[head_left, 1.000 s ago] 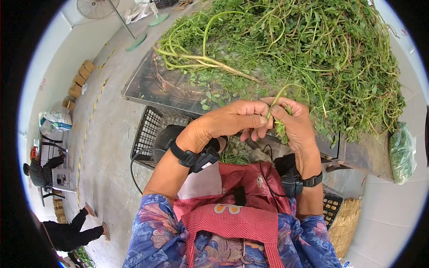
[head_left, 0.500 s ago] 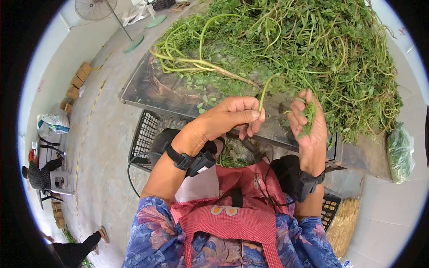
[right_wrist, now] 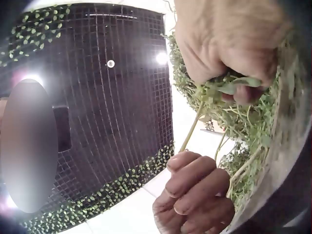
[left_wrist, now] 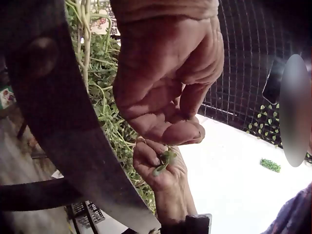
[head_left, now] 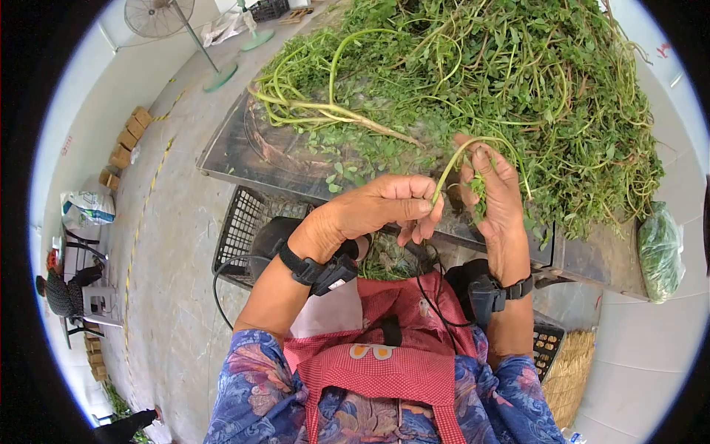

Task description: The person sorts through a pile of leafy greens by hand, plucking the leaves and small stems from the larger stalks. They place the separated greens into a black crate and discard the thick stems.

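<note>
In the head view my left hand [head_left: 388,207] pinches the lower end of a green stem [head_left: 449,172] between thumb and fingers. The stem arches up and over to the right, past my right hand [head_left: 497,189]. My right fingers curl round small green leaves [head_left: 478,186] beside the stem. In the right wrist view the stem [right_wrist: 193,127] runs from my left hand [right_wrist: 195,195] up to my right hand [right_wrist: 234,44]. A large heap of leafy greens [head_left: 547,96] lies on the dark table [head_left: 285,159] just beyond both hands.
A thick branching stem [head_left: 355,117] lies on the table at the left. Black crates [head_left: 240,229] stand below the table edge. A bag of greens [head_left: 660,251] is at the right end. A standing fan [head_left: 159,11] and a seated person [head_left: 66,292] are farther left.
My right hand moved away to the right with the leaves, then came back left beside the stem. My left hand keeps its pinch. The walking person has moved down toward the frame's bottom edge.
</note>
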Available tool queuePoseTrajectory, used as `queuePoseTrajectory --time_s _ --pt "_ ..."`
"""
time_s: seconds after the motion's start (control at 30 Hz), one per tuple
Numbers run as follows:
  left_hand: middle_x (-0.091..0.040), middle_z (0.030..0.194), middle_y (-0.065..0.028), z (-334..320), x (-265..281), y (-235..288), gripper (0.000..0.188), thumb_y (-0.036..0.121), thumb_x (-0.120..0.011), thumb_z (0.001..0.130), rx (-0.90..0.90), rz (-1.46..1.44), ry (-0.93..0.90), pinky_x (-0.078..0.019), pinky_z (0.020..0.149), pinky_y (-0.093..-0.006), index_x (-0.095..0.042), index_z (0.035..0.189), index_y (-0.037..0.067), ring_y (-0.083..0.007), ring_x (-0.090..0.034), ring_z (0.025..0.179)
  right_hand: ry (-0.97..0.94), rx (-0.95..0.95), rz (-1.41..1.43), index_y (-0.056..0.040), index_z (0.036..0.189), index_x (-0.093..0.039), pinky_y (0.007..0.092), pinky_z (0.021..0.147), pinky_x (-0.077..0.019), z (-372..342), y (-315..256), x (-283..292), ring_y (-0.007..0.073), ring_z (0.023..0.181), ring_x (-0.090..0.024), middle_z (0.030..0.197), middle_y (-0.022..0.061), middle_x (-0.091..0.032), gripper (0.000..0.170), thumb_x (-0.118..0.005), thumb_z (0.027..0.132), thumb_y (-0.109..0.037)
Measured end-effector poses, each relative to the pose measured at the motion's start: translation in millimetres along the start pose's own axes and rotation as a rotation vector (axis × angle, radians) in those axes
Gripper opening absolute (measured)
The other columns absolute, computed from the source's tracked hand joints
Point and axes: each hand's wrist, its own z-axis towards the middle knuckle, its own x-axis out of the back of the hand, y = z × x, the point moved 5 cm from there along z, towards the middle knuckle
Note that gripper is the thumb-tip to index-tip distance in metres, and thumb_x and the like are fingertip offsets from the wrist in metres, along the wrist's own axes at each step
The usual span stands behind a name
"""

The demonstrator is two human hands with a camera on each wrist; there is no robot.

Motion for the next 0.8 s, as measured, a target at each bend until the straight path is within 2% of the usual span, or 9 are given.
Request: queuePoseTrajectory --time_s 0.03,0.17,0.23,0.43,0.57,0.67,0.73,0.77,0.8 --pt "-0.057 0.075 -0.0024 0 0 0 0.021 0.026 -0.049 0.092 0.001 -0.011 0.025 -0.0443 0.054 -0.0211 -0.053 0.089 0.006 -0.0094 -0.056 0.067 0.096 0.071 -0.146 0.0006 0.104 -0.059 0.0184 0.039 -0.0339 -1 -5 5 0.0055 0.048 -0.044 0.068 0.0018 -0.054 0.03 -0.063 0.085 -0.022" --pt "-0.056 0.074 -0.0027 -1 3 2 0.022 0.026 -0.05 0.092 0.003 -0.046 0.056 -0.0439 0.054 -0.0203 -0.053 0.09 0.005 -0.0097 -0.056 0.065 0.175 0.153 -0.221 0.0006 0.104 -0.06 0.0183 0.039 -0.0321 -3 -13 13 0.0053 0.05 -0.044 0.071 0.0018 -0.055 0.03 -0.065 0.084 -0.021" --pt "-0.056 0.074 -0.0027 -1 2 1 0.022 0.027 -0.05 0.092 0.006 -0.038 0.049 -0.0441 0.054 -0.0205 -0.053 0.09 0.005 -0.0098 -0.056 0.066 -0.006 0.052 -0.171 0.0016 0.099 -0.062 0.0197 0.046 -0.0378 -3 -9 5 0.0057 0.055 -0.047 0.076 0.0019 -0.059 0.026 -0.066 0.082 -0.018" --pt "-0.058 0.074 -0.0033 2 3 -1 0.024 0.03 -0.051 0.091 0.023 0.001 0.048 -0.044 0.054 -0.0217 -0.054 0.088 0.006 -0.0099 -0.057 0.065 0.003 0.213 -0.628 0.0014 0.087 -0.067 0.0234 0.069 -0.0448 -1 -13 -7 0.0079 0.069 -0.054 0.08 0.0007 -0.063 0.014 -0.066 0.081 -0.011" --pt "-0.059 0.071 -0.003 11 14 0 0.026 0.032 -0.049 0.092 0.004 0.006 0.151 -0.0435 0.053 -0.021 -0.055 0.085 0.007 -0.0098 -0.056 0.061 -0.141 0.294 -0.8 0.0021 0.084 -0.066 0.0239 0.068 -0.0451 -3 -16 -13 0.0073 0.071 -0.055 0.079 0.002 -0.064 0.013 -0.065 0.081 -0.01" --pt "-0.054 0.062 -0.0009 15 15 -2 0.03 0.031 -0.048 0.093 0.022 0.091 0.321 -0.0373 0.047 -0.0203 -0.053 0.074 0.008 -0.0088 -0.049 0.052 -0.229 0.431 -0.937 0.0039 0.085 -0.065 0.0252 0.066 -0.0457 -5 -18 -21 0.0081 0.071 -0.056 0.078 0.0035 -0.066 0.014 -0.064 0.081 -0.01" --pt "-0.051 0.059 -0.0004 13 15 -1 0.032 0.031 -0.047 0.093 0.012 0.16 0.398 -0.0346 0.045 -0.0203 -0.052 0.071 0.009 -0.0085 -0.045 0.049 0.055 0.638 -1.344 0.0051 0.085 -0.064 0.0272 0.064 -0.0462 -7 -29 -17 0.0108 0.067 -0.057 0.079 0.005 -0.066 0.016 -0.064 0.08 -0.01" --pt "-0.048 0.056 -0.0001 10 11 3 0.033 0.03 -0.046 0.094 -0.031 0.151 0.429 -0.0324 0.044 -0.0206 -0.05 0.069 0.009 -0.0082 -0.042 0.047 0.061 0.634 -1.345 0.0051 0.085 -0.064 0.0272 0.064 -0.0462 -6 -30 -9 0.0108 0.067 -0.057 0.079 0.005 -0.066 0.016 -0.064 0.08 -0.01" --pt "-0.046 0.054 0.0003 9 11 8 0.034 0.029 -0.046 0.094 -0.08 0.146 0.461 -0.0302 0.043 -0.021 -0.048 0.067 0.009 -0.008 -0.038 0.046 0.151 0.566 -1.142 0.004 0.084 -0.064 0.0268 0.06 -0.0461 -4 -38 -2 0.0109 0.066 -0.056 0.078 0.0042 -0.065 0.015 -0.064 0.08 -0.011"
